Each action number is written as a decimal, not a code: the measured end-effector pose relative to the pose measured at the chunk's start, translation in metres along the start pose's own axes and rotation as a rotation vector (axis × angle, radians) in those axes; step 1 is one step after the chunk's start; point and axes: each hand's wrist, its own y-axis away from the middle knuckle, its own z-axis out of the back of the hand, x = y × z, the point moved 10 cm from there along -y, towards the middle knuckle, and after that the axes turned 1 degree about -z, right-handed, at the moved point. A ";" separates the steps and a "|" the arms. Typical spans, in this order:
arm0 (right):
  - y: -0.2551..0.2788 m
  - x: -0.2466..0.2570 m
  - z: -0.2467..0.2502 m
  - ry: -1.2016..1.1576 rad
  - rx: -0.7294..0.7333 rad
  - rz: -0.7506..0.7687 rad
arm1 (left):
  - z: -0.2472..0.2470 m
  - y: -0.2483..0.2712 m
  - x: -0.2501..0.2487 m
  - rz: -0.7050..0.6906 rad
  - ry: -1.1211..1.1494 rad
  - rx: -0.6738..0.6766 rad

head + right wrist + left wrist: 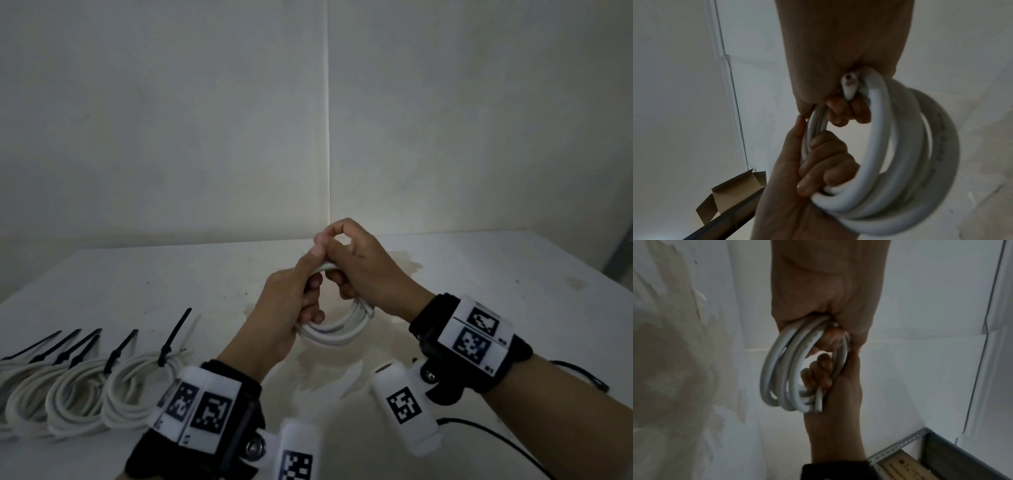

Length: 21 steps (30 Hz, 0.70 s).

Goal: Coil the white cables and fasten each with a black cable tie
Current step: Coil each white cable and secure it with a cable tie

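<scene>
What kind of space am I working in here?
Probably a plain workshop or storeroom bench: a stained white table in a bare-walled corner, slotted metal shelving, and an open cardboard box beside it.

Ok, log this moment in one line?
step: coiling | left hand: grips coil | right hand: grips coil | tie: none on it | tied coils: table left

my curled fingers (313,301) hide part of the white round cable coil (337,329); the leftmost tied white cable bundle (7,387) runs off-frame.
</scene>
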 end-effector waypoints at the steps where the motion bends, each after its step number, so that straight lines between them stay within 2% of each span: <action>1: 0.001 -0.002 0.001 0.000 -0.023 0.003 | 0.002 0.000 0.003 -0.001 0.040 -0.043; 5: 0.007 -0.014 0.004 0.021 -0.083 -0.071 | 0.016 -0.003 0.013 0.041 0.336 -0.197; 8: 0.009 -0.018 0.009 -0.035 -0.172 -0.102 | 0.015 -0.004 0.010 -0.005 0.380 -0.215; 11: 0.005 -0.017 0.015 -0.068 -0.249 -0.072 | 0.010 -0.005 0.005 -0.076 0.329 -0.187; 15: 0.002 -0.014 0.021 -0.012 -0.244 -0.046 | 0.008 -0.008 0.001 -0.128 0.173 -0.044; 19: 0.001 -0.007 0.019 0.165 -0.181 0.020 | 0.000 -0.009 0.006 0.064 0.182 0.080; 21: -0.001 -0.006 0.016 0.194 -0.151 0.021 | -0.004 -0.008 0.007 0.111 0.166 0.063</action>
